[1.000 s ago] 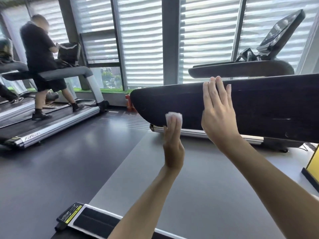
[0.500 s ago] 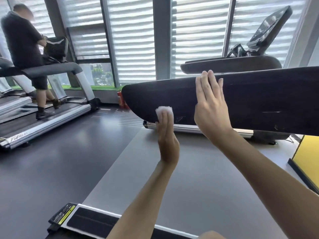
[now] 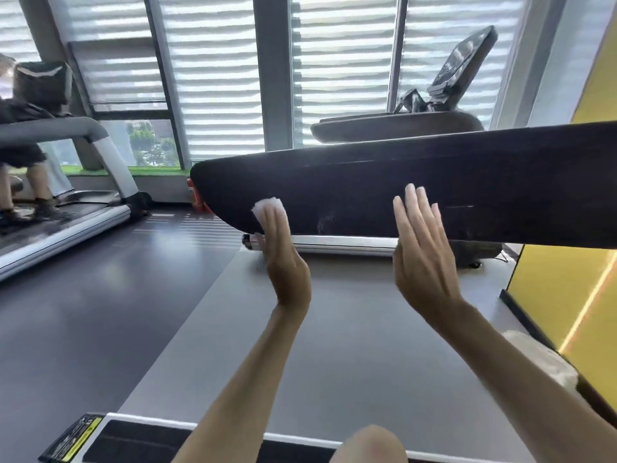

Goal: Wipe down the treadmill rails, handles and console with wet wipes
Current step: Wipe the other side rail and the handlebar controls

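A long black treadmill handrail (image 3: 450,182) crosses the view from the centre to the right edge. My left hand (image 3: 283,259) presses a small white wet wipe (image 3: 265,206) with straight fingers against the rail's side, near its rounded left end and lower edge. My right hand (image 3: 422,248) is flat, fingers straight and together, and lies against the lower part of the same rail further right. The second handrail (image 3: 394,127) and the tilted console (image 3: 464,61) stand behind, by the window.
The grey treadmill belt (image 3: 334,345) runs below my arms, with its side rail and a yellow label (image 3: 83,439) at the bottom left. A person (image 3: 20,155) walks on another treadmill (image 3: 66,235) at the left. A yellow panel (image 3: 561,295) stands at the right.
My right hand has slid down from the rail's top edge to its lower part. My left hand keeps the wipe on the rail near its left end. The view has shifted right.
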Available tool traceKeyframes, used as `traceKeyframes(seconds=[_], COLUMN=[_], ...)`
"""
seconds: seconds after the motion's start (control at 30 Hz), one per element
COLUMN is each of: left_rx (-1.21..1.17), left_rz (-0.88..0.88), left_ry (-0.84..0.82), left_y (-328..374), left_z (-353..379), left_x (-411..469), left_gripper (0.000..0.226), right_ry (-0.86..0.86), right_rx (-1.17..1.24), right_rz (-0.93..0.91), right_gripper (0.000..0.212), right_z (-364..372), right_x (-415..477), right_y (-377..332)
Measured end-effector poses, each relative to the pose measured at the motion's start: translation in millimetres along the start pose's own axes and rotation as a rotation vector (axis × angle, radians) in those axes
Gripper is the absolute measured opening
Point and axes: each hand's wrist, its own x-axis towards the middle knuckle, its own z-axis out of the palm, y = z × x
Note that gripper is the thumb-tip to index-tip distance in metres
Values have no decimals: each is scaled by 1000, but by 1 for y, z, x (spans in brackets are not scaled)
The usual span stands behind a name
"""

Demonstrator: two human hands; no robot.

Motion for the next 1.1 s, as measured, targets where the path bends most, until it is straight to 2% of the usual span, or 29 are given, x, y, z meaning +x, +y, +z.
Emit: traceKeyframes(seconds=[0.1, 0.2, 0.27, 0.33, 0.4, 0.5, 0.57, 0.7, 0.8, 0.93, 1.1], left_rx=[-12, -10, -31, -85, -100, -91, -83, -85, -121, -186, -166], left_rz=[102, 64, 66, 149, 192, 88, 47, 4, -4, 75, 103], left_ry=[-88, -105, -131, -161, -86, 98, 121, 33, -35, -119, -230], left_y=[23, 47, 50, 44, 34, 18, 11, 12, 31, 69, 95], left_z=[29, 44, 38, 20, -2, -21, -19, 6, 27, 52, 73], left_x=[-24, -36, -33, -25, -13, 9, 14, -8, -23, -38, -53], left_gripper=[50, 51, 51, 49, 45, 51, 58, 55, 50, 43, 41], right_ry=[-25, -18, 1, 25, 44, 55, 35, -24, -20, -5, -2], right_rx=[-25, -27, -3, 19, 19, -25, -81, -174, -157, -145, -168], right_rz=[42, 92, 124, 120, 85, 11, -69, -176, -130, -60, 22], right_gripper=[61, 61, 61, 61, 61, 62, 63, 65, 66, 68, 68], right_z=[5, 8, 8, 7, 6, 8, 12, 21, 21, 19, 15], right_x=[-14, -20, -23, -25, -25, -20, -15, -14, -21, -33, -48], right_y=[11, 16, 16, 14, 13, 11, 10, 11, 15, 30, 48])
